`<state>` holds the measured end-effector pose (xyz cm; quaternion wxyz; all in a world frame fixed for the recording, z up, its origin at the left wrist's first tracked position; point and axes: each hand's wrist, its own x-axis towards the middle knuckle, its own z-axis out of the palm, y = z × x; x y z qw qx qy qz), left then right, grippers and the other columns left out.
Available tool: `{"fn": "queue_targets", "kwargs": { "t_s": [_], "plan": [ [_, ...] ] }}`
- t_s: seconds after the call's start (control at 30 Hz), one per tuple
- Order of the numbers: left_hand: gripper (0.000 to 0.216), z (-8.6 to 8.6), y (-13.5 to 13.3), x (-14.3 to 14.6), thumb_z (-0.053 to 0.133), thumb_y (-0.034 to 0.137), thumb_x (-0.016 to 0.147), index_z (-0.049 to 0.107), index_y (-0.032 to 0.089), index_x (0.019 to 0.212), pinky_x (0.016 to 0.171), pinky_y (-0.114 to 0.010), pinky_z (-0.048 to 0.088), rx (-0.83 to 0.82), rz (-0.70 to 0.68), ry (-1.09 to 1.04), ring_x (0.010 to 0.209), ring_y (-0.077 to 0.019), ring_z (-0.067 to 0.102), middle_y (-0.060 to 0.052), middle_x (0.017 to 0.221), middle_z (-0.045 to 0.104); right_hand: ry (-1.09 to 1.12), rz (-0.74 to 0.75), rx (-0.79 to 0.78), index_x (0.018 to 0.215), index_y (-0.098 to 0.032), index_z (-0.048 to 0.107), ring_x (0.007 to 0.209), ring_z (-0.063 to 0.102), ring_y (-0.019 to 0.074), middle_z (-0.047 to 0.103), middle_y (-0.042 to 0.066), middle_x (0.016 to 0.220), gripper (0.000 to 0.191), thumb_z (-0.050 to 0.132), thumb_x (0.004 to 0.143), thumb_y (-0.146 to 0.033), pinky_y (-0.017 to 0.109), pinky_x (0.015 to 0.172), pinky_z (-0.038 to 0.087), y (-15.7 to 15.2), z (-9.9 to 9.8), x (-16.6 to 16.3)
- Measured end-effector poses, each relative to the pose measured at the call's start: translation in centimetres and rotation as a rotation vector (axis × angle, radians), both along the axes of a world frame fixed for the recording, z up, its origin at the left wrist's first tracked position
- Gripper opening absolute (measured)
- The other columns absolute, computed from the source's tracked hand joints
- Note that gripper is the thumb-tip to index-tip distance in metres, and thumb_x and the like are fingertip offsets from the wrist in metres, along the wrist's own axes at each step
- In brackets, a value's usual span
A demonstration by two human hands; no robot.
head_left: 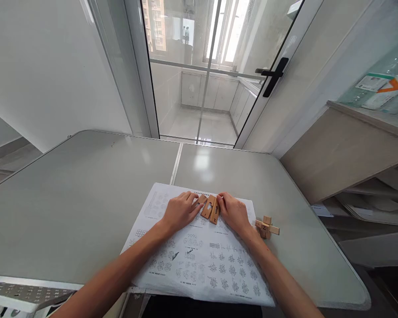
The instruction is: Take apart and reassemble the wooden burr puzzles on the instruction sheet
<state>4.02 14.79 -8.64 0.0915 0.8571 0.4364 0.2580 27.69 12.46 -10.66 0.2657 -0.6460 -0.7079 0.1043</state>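
Observation:
Several flat wooden puzzle pieces with cut-out slots lie side by side on a printed instruction sheet. My left hand rests on the sheet with its fingertips pinched on the leftmost piece. My right hand has its fingers curled against the rightmost piece. A small assembled wooden cross puzzle sits on the table just right of my right wrist, untouched.
The grey folding table has a seam down its middle. Behind it stands a glass sliding door with a black handle. A wooden shelf unit stands to the right, close to the table's edge.

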Motion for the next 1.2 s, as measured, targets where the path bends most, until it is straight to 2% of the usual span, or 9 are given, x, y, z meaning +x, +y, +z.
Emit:
{"fn": "queue_targets", "kwargs": {
  "t_s": [0.1,0.2,0.3,0.4,0.57,0.7,0.87,1.03,1.2],
  "plan": [
    [0.023,0.2,0.0,0.1,0.058,0.042,0.104,0.064,0.023,0.113,0.077,-0.036,0.055,0.001,-0.054,-0.028,0.094,-0.0253,0.069,-0.008,0.106,0.07,0.034,0.001,0.002,0.106,-0.022,0.07,0.074,0.072,0.0243,0.079,0.009,0.091,0.042,0.034,0.112,-0.044,0.032,0.065,0.041,-0.1,0.1,-0.1],
    [0.033,0.6,-0.1,0.2,0.066,0.045,0.099,0.062,0.024,0.124,0.095,-0.046,0.055,0.001,-0.165,-0.059,0.112,-0.0303,0.065,-0.012,0.119,0.066,0.095,0.042,-0.005,0.112,-0.023,0.069,0.074,0.073,0.0234,0.08,0.006,0.088,0.038,0.037,0.112,-0.043,0.031,0.067,0.046,-0.4,0.4,-0.5],
    [0.053,1.2,-0.4,0.2,0.073,0.046,0.094,0.056,0.027,0.14,0.111,-0.053,0.049,-0.026,-0.295,-0.091,0.132,-0.034,0.057,-0.014,0.141,0.061,0.296,0.162,-0.026,0.121,-0.025,0.067,0.078,0.074,0.022,0.08,0.005,0.098,0.033,0.041,0.111,-0.042,0.031,0.072,0.052,-0.9,1.0,-1.3],
    [0.067,1.6,-0.6,0.2,0.076,0.047,0.093,0.048,0.03,0.152,0.119,-0.055,0.043,-0.053,-0.394,-0.1,0.143,-0.0345,0.05,-0.013,0.151,0.058,0.48,0.284,-0.056,0.128,-0.026,0.065,0.082,0.073,0.021,0.079,0.006,0.111,0.032,0.044,0.11,-0.041,0.032,0.075,0.055,-1.2,1.4,-1.9],
    [0.07,1.4,-0.5,0.1,0.071,0.044,0.097,0.041,0.033,0.16,0.122,-0.054,0.041,-0.073,-0.407,-0.053,0.147,-0.0329,0.047,-0.009,0.153,0.059,0.58,0.209,-0.09,0.127,-0.022,0.061,0.062,0.063,0.0189,0.074,0.002,0.083,0.033,0.045,0.108,-0.044,0.031,0.06,0.051,-1.0,1.0,-2.0],
    [0.05,0.5,-0.1,0.1,0.062,0.037,0.104,0.052,0.033,0.152,0.119,-0.056,0.044,-0.014,-0.325,0.016,0.144,-0.0331,0.05,-0.009,0.146,0.063,0.575,0.143,-0.041,0.121,-0.021,0.061,0.067,0.067,0.0185,0.076,0.005,0.093,0.029,0.047,0.106,-0.041,0.031,0.064,0.054,-0.9,0.5,-1.9],
    [0.024,-0.5,0.7,-0.2,0.059,0.034,0.104,0.07,0.029,0.126,0.116,-0.055,0.048,0.06,-0.142,0.025,0.142,-0.0337,0.051,-0.01,0.134,0.067,0.538,0.108,-0.011,0.117,-0.02,0.062,0.067,0.067,0.0173,0.077,0.007,0.101,0.026,0.048,0.105,-0.039,0.03,0.061,0.054,-1.0,0.6,-1.9],
    [0.03,-1.0,1.8,-1.0,0.053,0.022,0.104,0.073,0.028,0.126,0.116,-0.056,0.047,0.107,0.061,0.048,0.14,-0.0339,0.053,-0.012,0.134,0.067,0.507,0.11,0.0,0.119,-0.02,0.062,0.066,0.065,0.017,0.076,0.007,0.101,0.025,0.049,0.104,-0.036,0.03,0.06,0.052,-0.9,0.4,-1.8],
    [0.042,-0.9,2.5,-1.9,0.053,0.015,0.097,0.073,0.026,0.133,0.126,-0.063,0.035,0.104,0.265,0.119,0.15,-0.0389,0.045,-0.013,0.146,0.064,0.468,0.125,0.002,0.118,-0.021,0.063,0.063,0.062,0.0159,0.076,0.006,0.101,0.024,0.049,0.104,-0.033,0.03,0.061,0.05,-0.9,0.1,-1.8]
  ]
}}
